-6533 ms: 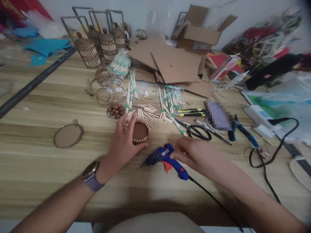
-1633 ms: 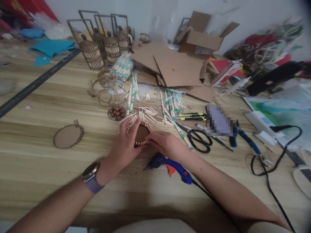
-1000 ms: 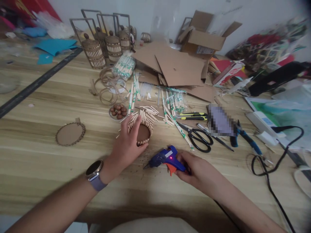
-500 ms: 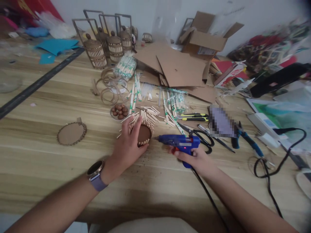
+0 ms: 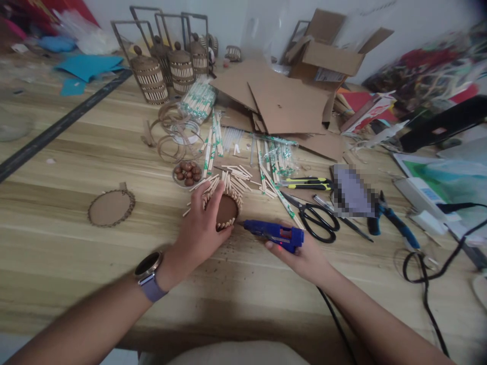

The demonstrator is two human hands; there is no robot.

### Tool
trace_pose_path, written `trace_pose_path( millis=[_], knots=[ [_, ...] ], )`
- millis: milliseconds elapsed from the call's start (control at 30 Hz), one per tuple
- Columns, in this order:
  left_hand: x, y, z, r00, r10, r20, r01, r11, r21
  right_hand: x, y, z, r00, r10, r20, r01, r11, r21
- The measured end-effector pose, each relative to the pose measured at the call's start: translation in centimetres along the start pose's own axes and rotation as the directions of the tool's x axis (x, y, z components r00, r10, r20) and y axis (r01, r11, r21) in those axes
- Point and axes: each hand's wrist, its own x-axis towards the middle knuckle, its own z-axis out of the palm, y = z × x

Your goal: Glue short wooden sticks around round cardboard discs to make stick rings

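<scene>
My left hand [image 5: 201, 213], a watch on its wrist, holds a round brown cardboard base [image 5: 228, 210] between thumb and fingers. Short wooden sticks stand round the base's rim, and my fingers hide its left side. A blue hot glue gun [image 5: 272, 233] is gripped in my right hand [image 5: 308, 256]. Its nozzle points left, close to the base's right edge; whether it touches cannot be told. Cut wooden sticks [image 5: 239, 177] lie loose just behind the base. Beside them is a small dish of round brown beads [image 5: 187, 173].
Scissors [image 5: 317, 220], a yellow-black cutter [image 5: 308, 183] and blue-handled pliers [image 5: 395, 220] lie on the right. A cardboard disc with a braided edge [image 5: 111, 208] is at left. Behind stand several lantern-like stick pots [image 5: 150, 81], cardboard sheets [image 5: 291, 106] and an open box [image 5: 331, 58].
The glue gun has turned in my right hand and moved slightly down and left, its nozzle nearer the base. My left hand keeps its hold. The view has shifted slightly.
</scene>
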Motion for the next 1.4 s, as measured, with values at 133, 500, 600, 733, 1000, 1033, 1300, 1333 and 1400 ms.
trace_pose_path(
  millis=[133, 500, 600, 733, 1000, 1033, 1300, 1333, 1400],
  knots=[
    [0.0, 0.0, 0.0, 1.0, -0.005, -0.001, 0.005, 1.0, -0.006, 0.1, 0.1, 0.1, 0.999, -0.032, 0.008, 0.032, 0.999, -0.042],
    [0.0, -0.1, 0.0, 1.0, 0.021, -0.002, -0.021, 1.0, 0.008, 0.2, 0.2, 0.1, 0.994, -0.098, 0.038, 0.102, 0.986, -0.128],
    [0.0, -0.1, 0.0, 1.0, 0.015, -0.001, -0.015, 1.0, 0.014, 0.2, 0.1, 0.1, 0.994, -0.105, 0.035, 0.109, 0.985, -0.133],
    [0.0, -0.1, 0.1, 1.0, 0.008, 0.0, -0.008, 1.0, 0.0, 0.2, 0.2, 0.3, 0.992, -0.122, 0.032, 0.126, 0.982, -0.142],
    [-0.1, 0.0, 0.0, 1.0, 0.007, 0.005, -0.007, 1.0, -0.001, 0.3, 0.2, 0.3, 0.992, -0.124, 0.022, 0.126, 0.976, -0.176],
    [-0.1, 0.0, 0.0, 1.0, 0.007, 0.005, -0.007, 1.0, 0.0, 0.3, 0.2, 0.4, 0.992, -0.124, 0.018, 0.125, 0.976, -0.177],
    [-0.1, -0.1, 0.1, 1.0, 0.002, 0.009, -0.002, 1.0, 0.002, 0.3, -0.4, -0.5, 0.995, 0.08, -0.054, -0.076, 0.995, 0.062],
    [0.0, -0.1, 0.1, 1.0, 0.004, 0.008, -0.004, 1.0, 0.003, 0.3, -0.6, -1.1, 0.994, 0.106, 0.015, -0.107, 0.985, 0.134],
    [0.0, -0.1, 0.1, 1.0, 0.01, 0.01, -0.01, 1.0, 0.006, 0.3, -0.9, -2.4, 0.97, 0.127, 0.206, -0.182, 0.944, 0.275]
  ],
)
